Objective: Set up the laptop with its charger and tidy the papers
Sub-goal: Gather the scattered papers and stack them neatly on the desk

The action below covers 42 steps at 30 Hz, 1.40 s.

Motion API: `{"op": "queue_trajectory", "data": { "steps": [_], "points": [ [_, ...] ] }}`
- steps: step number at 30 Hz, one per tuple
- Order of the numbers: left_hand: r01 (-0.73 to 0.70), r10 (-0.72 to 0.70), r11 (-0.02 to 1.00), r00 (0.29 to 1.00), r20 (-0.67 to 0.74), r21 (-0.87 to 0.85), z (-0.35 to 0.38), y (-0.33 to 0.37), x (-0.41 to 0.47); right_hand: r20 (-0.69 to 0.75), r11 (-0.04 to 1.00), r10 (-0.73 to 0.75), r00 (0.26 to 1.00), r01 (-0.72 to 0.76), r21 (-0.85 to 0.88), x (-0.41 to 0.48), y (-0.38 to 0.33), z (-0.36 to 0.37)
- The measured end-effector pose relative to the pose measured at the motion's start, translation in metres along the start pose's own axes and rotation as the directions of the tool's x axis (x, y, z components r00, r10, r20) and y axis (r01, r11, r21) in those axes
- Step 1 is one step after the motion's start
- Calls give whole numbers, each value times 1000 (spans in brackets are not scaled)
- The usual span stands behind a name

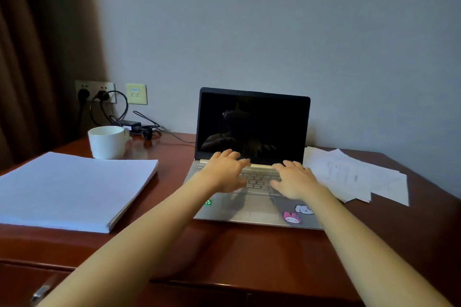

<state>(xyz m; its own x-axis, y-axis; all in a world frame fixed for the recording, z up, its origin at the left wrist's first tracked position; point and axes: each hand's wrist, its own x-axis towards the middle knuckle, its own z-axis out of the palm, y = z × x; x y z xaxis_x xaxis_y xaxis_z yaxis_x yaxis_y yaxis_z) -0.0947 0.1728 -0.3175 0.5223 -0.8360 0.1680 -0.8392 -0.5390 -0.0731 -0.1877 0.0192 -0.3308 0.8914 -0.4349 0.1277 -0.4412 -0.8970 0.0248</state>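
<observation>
We are sitting at a glossy reddish-brown wooden desk [237, 244] against a grey wall [274, 20]. The open silver laptop [254, 119] is standing mid-desk with its screen dark. Our left hand [224, 172] and right hand [295, 179] are spreading relaxed fingers over its keys, gripping nothing. A thick white paper stack [69, 187] is lying at the left, and loose white sheets [354, 174] are lying at the right (overlapping, nearing the edge). The black charger brick [129, 123] is lying behind a white ceramic mug [107, 142], and its cable end is hiding behind the screen.

One laptop [254, 127], one charger [129, 123], one cup [107, 143], one paper stack [74, 187], several loose sheets [354, 174], two hands [224, 169] [295, 180]
</observation>
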Motion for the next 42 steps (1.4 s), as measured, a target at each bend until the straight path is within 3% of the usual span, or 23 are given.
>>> {"op": "queue_trajectory", "data": {
  "steps": [13,21,28,32,35,39,42],
  "points": [
    [-202,205,978,978,40,-52,23,95,57,136,938,338,931,-345,29,-27,119,27],
    [-317,314,949,942,123,5,37,155,90,-29,813,526,850,-493,309,-32,154,54],
    [-280,262,953,954,144,119,52,194,120,-70,695,650,757,-555,458,-23,185,55],
    [-235,216,954,970,115,187,59,207,133,-44,732,635,771,-583,353,-20,188,58],
    [-185,161,972,973,163,145,65,215,138,-66,784,600,797,-570,246,-17,192,60],
    [-166,146,983,965,217,78,68,216,141,-65,739,664,745,-642,206,-18,202,61],
    [-146,142,989,971,190,11,70,216,139,59,724,670,740,-669,169,-17,208,65]
  ]
}}
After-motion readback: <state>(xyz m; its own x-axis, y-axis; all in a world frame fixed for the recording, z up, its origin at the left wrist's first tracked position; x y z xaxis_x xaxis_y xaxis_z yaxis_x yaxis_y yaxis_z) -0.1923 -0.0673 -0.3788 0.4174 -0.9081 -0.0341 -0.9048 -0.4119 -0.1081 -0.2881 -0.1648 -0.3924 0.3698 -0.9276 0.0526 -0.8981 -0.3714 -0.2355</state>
